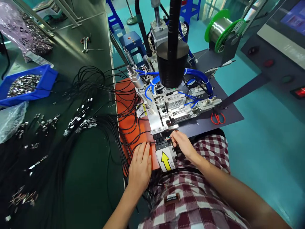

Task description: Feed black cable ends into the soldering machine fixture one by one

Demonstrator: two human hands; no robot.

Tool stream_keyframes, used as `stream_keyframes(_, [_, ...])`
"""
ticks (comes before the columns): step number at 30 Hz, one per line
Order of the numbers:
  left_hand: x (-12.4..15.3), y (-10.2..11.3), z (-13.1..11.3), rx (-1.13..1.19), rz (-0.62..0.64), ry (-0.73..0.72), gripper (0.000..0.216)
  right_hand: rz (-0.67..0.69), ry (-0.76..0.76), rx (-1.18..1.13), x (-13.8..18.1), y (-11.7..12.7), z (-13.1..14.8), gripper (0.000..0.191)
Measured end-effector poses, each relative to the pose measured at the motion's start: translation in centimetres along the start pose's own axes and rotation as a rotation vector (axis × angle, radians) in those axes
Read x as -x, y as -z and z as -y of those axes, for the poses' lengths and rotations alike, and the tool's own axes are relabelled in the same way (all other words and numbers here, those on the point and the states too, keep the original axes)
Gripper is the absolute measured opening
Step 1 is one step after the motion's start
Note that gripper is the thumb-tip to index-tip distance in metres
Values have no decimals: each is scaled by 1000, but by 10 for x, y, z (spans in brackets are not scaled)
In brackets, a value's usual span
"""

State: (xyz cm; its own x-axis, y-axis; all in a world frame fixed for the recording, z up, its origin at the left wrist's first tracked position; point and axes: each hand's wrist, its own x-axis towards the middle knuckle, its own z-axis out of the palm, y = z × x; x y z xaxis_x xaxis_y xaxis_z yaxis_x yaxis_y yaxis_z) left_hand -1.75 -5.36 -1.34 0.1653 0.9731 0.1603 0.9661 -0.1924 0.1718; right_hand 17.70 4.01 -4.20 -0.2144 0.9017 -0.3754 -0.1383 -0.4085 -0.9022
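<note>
My left hand (140, 168) rests over the orange mat (128, 122), its fingers close together at a black cable (153, 142). The cable runs from the fingertips across a small black fixture (162, 144) at the front of a metal machine (176, 109). At the cable's far end, thin coloured wires (168, 138) show, and my right hand (182, 144) is closed in a pinch on them. Just below the fixture is a white plate with a yellow arrow (165, 160). The exact grip of my left fingers is partly hidden.
Many black cables with metal plugs (87, 124) lie on the dark table to the left. A blue bin (47, 79) of small metal parts stands there, near a wrench (85, 46). Red-handled scissors (218, 118) lie right of the machine. A solder wire spool (224, 30) stands behind.
</note>
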Motion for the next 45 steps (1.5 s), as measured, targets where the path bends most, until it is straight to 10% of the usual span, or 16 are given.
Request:
stream_keyframes(27, [-11, 3, -2, -34, -3, 34, 42, -79, -9, -39, 15, 26, -8, 34])
stream_keyframes(35, [-63, 15, 19, 216, -6, 61, 34, -73, -13, -14, 20, 25, -3, 36])
stream_keyframes(40, [-49, 58, 21, 373, 260, -107, 23, -94, 7, 31, 33, 33, 4, 32])
stream_keyframes(45, [-5, 70, 19, 47, 445, -338, 35, -102, 67, 78, 45, 38, 14, 27])
